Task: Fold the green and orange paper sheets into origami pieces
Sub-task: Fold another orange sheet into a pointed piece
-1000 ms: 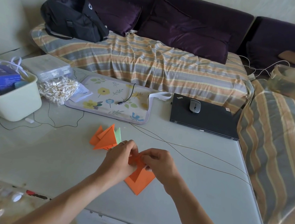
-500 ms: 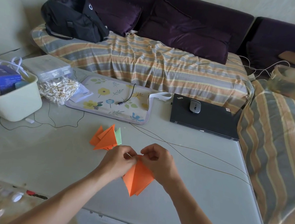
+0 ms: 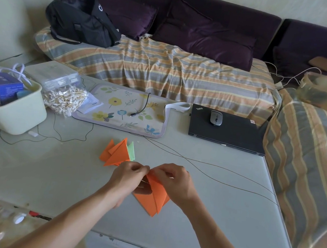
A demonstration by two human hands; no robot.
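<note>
An orange paper sheet (image 3: pixel 153 198), folded into a pointed shape, hangs tip-down just above the pale table (image 3: pixel 46 174). My left hand (image 3: pixel 130 177) and my right hand (image 3: pixel 173 181) both pinch its upper end, fingertips nearly meeting. Beyond the hands lies a small pile of folded orange triangles (image 3: pixel 115 153) with a green folded piece (image 3: pixel 131 151) partly tucked under its right side.
A cream bin (image 3: pixel 10 115) with boxes stands at the far left, beside a bag of cotton swabs (image 3: pixel 65 99). A floral mat (image 3: pixel 124 110) and a closed black laptop (image 3: pixel 234 136) with a mouse (image 3: pixel 216 118) lie at the back. Thin cables (image 3: pixel 214 173) cross the table.
The orange sheet went from lying partly flat under my hands to being raised and folded narrower, its point hanging down. Both hands stayed in about the same spot.
</note>
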